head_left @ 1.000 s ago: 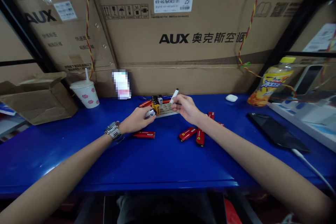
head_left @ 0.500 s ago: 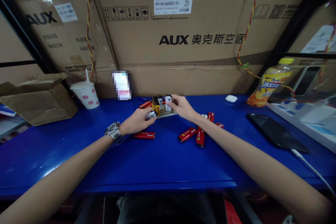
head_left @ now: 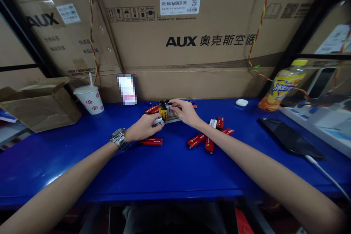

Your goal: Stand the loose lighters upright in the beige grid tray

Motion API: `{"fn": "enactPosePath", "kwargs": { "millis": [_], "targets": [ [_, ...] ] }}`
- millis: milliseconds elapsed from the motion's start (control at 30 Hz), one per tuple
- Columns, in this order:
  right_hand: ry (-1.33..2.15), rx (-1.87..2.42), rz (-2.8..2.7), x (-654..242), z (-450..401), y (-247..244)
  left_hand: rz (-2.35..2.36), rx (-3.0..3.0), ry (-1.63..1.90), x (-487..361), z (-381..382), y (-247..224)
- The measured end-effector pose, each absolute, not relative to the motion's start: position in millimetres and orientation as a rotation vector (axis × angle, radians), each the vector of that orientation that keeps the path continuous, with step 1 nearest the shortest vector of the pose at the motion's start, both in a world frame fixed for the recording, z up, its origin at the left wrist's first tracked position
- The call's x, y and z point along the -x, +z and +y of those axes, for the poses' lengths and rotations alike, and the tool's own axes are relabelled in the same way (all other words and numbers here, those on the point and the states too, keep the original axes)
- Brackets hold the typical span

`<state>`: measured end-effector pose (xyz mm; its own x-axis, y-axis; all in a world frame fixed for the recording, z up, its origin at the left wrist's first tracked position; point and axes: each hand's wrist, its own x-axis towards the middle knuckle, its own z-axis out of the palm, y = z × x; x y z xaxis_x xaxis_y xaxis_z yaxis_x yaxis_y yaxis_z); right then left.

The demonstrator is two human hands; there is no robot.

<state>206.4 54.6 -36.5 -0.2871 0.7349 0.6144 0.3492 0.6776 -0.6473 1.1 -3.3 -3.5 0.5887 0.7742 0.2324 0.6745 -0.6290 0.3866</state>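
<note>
Nearest to me, the bare front of the blue tabletop (head_left: 153, 175). Beyond it, on the left, a single red lighter (head_left: 152, 141) lies flat just on the near side of the left hand (head_left: 144, 127), its long axis running left to right. On the right, a loose group of red lighters (head_left: 209, 146) lies at mixed angles about the right forearm (head_left: 233, 146), with a loose white lighter (head_left: 212, 123) among them; this group is nearer to the right hand (head_left: 188, 112).

Farther in, the governing relation: the pale slotted rack (head_left: 173, 118) lies between the two hands, its long axis roughly left to right, across my line of sight. The left hand is closed around a white-cased lighter (head_left: 158, 121) at the rack's left end. The right hand reaches over the rack from the right and is the nearer to its bare slots — thumb and fingers appear to pinch an upright white lighter (head_left: 169, 109), though they hide much of it and I cannot tell whether it is fully seated. Yellow lighters (head_left: 163, 113) stand upright just to its left.

Behind the rack, orange-red lighters (head_left: 152, 109) lie flat; farthest, the cardboard carton (head_left: 208, 80) closes the view.
</note>
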Motion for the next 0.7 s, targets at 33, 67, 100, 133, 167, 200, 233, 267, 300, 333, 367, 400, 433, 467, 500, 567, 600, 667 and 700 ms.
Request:
{"fn": "enactPosePath", "kwargs": {
  "millis": [33,67,100,133,167,200,233,267,300,333,367,400,433,467,500,567,600,667,700],
  "targets": [
    [0.48,0.859,-1.879,-206.9,55.4,-37.0,1.195,-2.562,0.554,-1.1,-3.4,-3.3],
    [0.48,0.866,-1.869,-207.5,56.4,-37.4,1.198,-2.56,0.548,-1.1,-3.6,-3.1],
    [0.483,0.872,-1.867,-208.1,57.3,-37.7,1.202,-2.558,0.545,-1.1,-3.7,-2.9],
    [0.486,0.88,-1.873,-208.7,57.9,-37.5,1.206,-2.556,0.542,-1.2,-3.9,-2.7],
    [0.487,0.891,-1.892,-209.3,58.2,-36.9,1.209,-2.556,0.54,-1.2,-3.9,-2.6],
    [0.484,0.908,-1.922,-209.8,57.8,-35.5,1.211,-2.557,0.538,-1.1,-3.9,-2.6],
    [0.475,0.931,-1.956,-210.1,56.9,-33.5,1.211,-2.557,0.536,-1.1,-3.8,-2.6],
    [0.459,0.959,-1.987,-210.1,55.3,-31.0,1.208,-2.557,0.533,-1.0,-3.7,-2.6],
    [0.435,0.986,-2.017,-209.9,53.2,-28.1,1.204,-2.556,0.533,-0.9,-3.5,-2.7],
    [0.405,1.004,-2.047,-209.3,50.7,-25.2,1.197,-2.555,0.535,-0.9,-3.4,-2.8],
    [0.371,1.009,-2.076,-208.4,48.1,-22.6,1.188,-2.556,0.54,-0.9,-3.2,-2.8],
    [0.338,1.005,-2.096,-207.5,45.4,-20.6,1.182,-2.559,0.549,-0.9,-3.2,-2.8],
    [0.308,0.995,-2.109,-206.5,43.0,-19.6,1.177,-2.56,0.559,-1.0,-3.2,-2.7],
    [0.286,0.985,-2.115,-205.8,41.0,-19.6,1.176,-2.56,0.569,-1.1,-3.2,-2.7],
    [0.276,0.981,-2.111,-205.4,39.4,-20.7,1.178,-2.557,0.576,-1.3,-3.3,-2.7],
    [0.283,0.994,-2.106,-206.2,37.3,-24.8,1.181,-2.548,0.585,-1.5,-3.4,-3.0],
    [0.295,1.009,-2.114,-207.2,36.6,-27.2,1.178,-2.544,0.589,-1.6,-3.4,-3.2],
    [0.313,1.036,-2.134,-209.8,34.7,-30.2,1.166,-2.535,0.595,-2.0,-3.6,-3.5],
    [0.311,1.045,-2.133,-210.9,33.1,-30.2,1.162,-2.531,0.597,-2.2,-3.8,-3.5]
  ]
}}
